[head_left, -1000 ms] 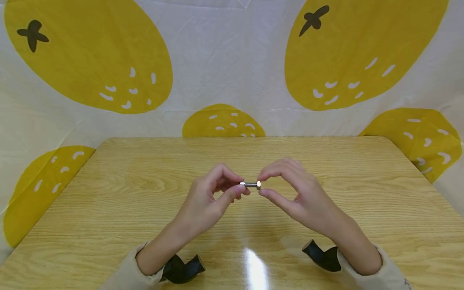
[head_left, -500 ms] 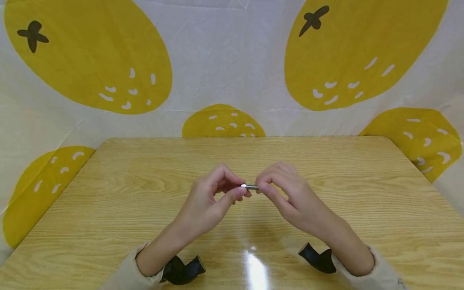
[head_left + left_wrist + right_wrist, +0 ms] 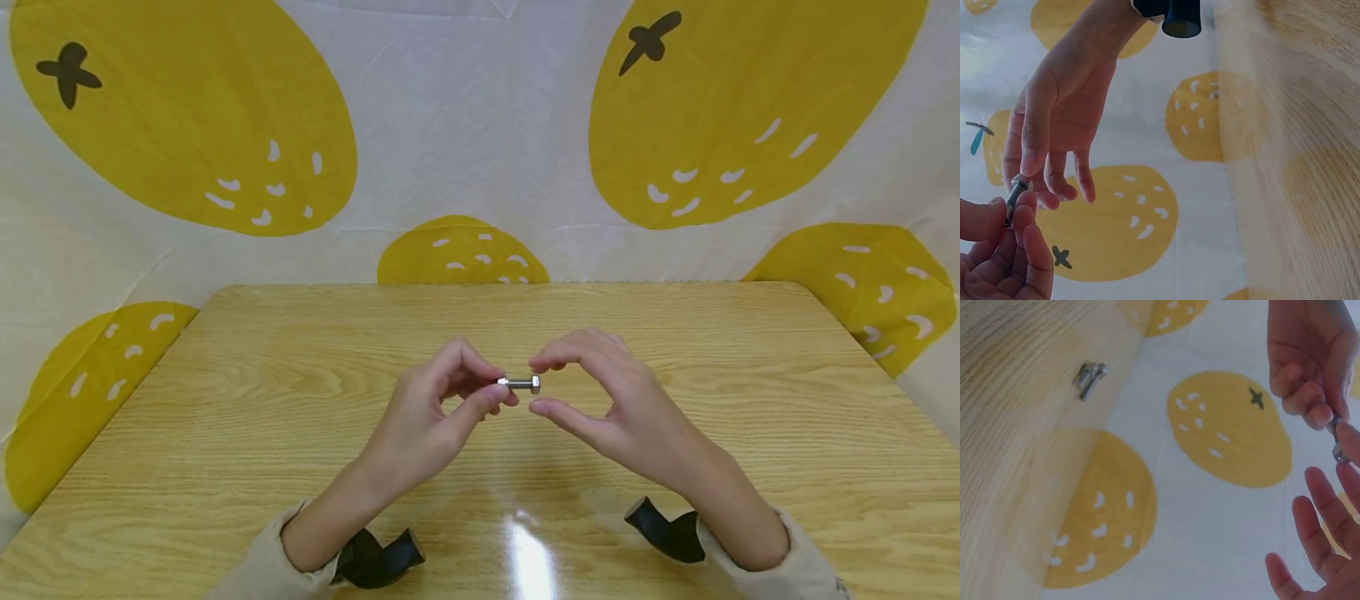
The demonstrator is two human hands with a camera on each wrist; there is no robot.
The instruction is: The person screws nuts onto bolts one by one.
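Observation:
A small metal bolt lies level above the table, its hex head pointing right in the head view. Thumb and forefinger of my left hand pinch its other end, where a shiny nut-like piece partly shows between the fingertips. My right hand has thumb and forefinger spread on either side of the bolt's head, with a gap around it. From the left wrist view, the threads of the bolt show above the left fingers. The right wrist view catches the bolt partly behind the right thumb.
A wooden table spans the area below the hands. Patterned cloth hangs behind it. Black wrist mounts sit at both cuffs. In the right wrist view, a small cluster of metal bolts lies on the table near its edge.
My right fingers closed over the bolt's head half a second ago and have since spread off it, the hand shifting back right. My left hand keeps its pinch, nearly still.

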